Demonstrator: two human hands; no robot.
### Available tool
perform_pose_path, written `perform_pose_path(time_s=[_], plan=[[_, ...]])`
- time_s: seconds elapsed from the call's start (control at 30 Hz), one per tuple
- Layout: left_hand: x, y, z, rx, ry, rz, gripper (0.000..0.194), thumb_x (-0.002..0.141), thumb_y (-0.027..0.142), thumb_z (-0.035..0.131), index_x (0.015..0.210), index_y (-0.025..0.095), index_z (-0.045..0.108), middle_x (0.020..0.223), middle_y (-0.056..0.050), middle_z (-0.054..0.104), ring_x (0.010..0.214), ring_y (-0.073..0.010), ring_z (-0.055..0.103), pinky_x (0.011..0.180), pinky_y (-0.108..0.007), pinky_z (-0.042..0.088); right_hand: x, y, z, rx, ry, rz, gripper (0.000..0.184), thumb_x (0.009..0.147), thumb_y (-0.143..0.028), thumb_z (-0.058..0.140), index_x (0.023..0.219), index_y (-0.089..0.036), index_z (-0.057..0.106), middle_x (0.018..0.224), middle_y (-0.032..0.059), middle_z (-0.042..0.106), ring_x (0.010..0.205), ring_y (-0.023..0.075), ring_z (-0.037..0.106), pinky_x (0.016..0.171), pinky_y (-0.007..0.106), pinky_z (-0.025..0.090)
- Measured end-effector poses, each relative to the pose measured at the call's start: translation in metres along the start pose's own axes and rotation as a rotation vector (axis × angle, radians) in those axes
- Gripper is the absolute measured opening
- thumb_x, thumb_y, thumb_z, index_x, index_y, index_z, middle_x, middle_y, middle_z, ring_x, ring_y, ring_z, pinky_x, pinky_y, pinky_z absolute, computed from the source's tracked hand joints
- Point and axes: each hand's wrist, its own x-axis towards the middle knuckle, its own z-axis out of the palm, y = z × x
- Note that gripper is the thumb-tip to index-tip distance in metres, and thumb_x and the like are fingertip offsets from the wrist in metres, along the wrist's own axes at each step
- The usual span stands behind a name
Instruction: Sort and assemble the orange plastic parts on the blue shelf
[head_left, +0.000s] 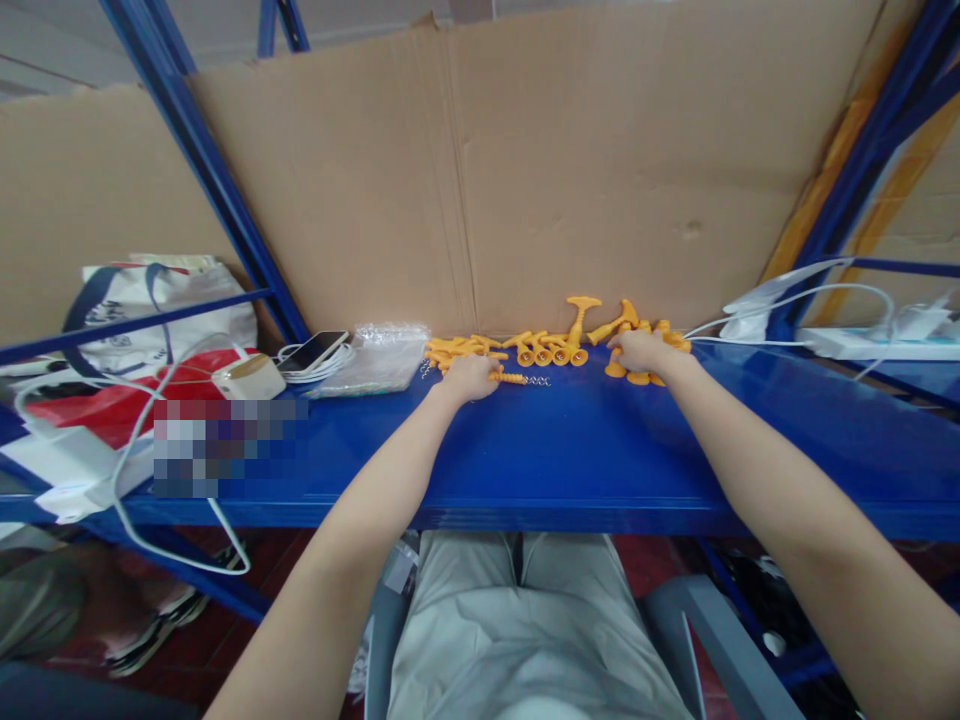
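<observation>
Left hand [471,378]: fingers pinching yellow spiral piece [513,379], probably light and stiff, best held by ridged shaft. Right hand [639,352] touching yellow pieces [615,369]; cannot tell if pinching.

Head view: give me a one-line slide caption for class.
Left hand and right hand among yellow pieces, blue tabletop.

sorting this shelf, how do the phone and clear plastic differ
The phone is dark-faced, the clear plastic see-through. The phone is smaller than the clear plastic. The phone rests on a coiled white cable, the clear plastic on the blue shelf. Both lie left of the left hand.
</observation>
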Motion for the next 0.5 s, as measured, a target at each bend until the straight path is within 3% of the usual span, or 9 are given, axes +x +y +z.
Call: perform_pose_path(time_s=[0.2,0.4,0.5], plan=[[0.000,0.005,-0.002,-0.031,-0.020,0.023,0.035,0.092,0.025,0.053,0.120,0.022,0.074,0.118,-0.009,0.076,0.115,-0.0273,0.069,0.097,-0.035,0.053,-0.009,-0.032,-0.012,0.249,-0.179,-0.124,0.034,0.083,-0.020,0.070,0.115,-0.022,0.078,0.113,0.0109,0.078,0.100,0.0292,0.073,0.094,0.043,0.055],[-0.001,0.009,-0.003,-0.096,0.043,-0.023,0.035,0.091,0.026,0.054,0.119,0.021,0.074,0.118,-0.008,0.076,0.114,-0.0266,0.069,0.100,-0.035,0.053,-0.018,-0.058,-0.010,0.372,-0.332,-0.235,0.014,0.078,-0.028,0.074,0.087,-0.018,0.077,0.082,0.0036,0.077,0.077,0.0214,0.071,0.076,0.031,0.056],[-0.001,0.009,-0.003,-0.113,0.087,-0.029,0.040,0.090,0.024,0.055,0.127,0.021,0.070,0.122,-0.009,0.074,0.117,-0.0270,0.068,0.102,-0.036,0.052,-0.022,-0.069,-0.008,0.296,-0.297,-0.244,0.009,0.080,-0.024,0.070,0.085,-0.018,0.074,0.078,0.0018,0.074,0.074,0.0192,0.069,0.070,0.028,0.053]])
